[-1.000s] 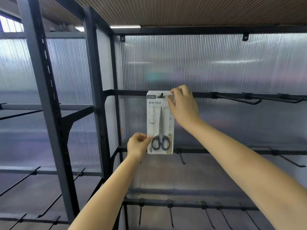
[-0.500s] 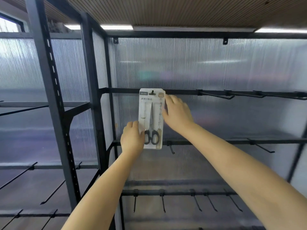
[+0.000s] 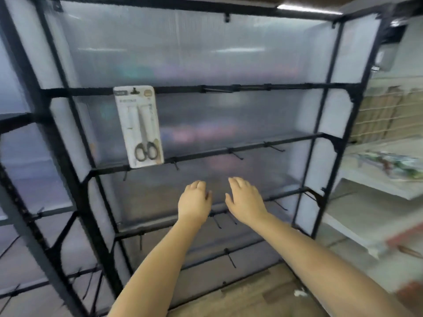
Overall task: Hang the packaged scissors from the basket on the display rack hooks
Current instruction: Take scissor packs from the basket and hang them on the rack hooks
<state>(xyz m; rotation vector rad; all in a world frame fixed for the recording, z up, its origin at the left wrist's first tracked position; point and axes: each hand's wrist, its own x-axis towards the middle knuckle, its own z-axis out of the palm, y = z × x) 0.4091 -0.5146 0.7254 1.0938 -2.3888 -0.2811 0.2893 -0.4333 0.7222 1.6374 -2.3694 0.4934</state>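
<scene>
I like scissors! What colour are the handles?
Black, on the scissors hanging in their white pack; the head view shows them.

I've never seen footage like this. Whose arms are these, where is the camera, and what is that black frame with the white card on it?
There is no machine here: a person wears a wide-angle camera on their head, so you look forward and down along their own two bare arms. The left hand and the right hand are both open and hold nothing. In front of them stands a black metal display rack with frosted panels behind it and rows of thin hooks sticking out from its crossbars. The white card is a pack of scissors, black handles at the bottom, hanging from a hook on the upper crossbar, slightly tilted. The other hooks in view look bare. Pale shelves at the right are too blurred to describe.
</scene>
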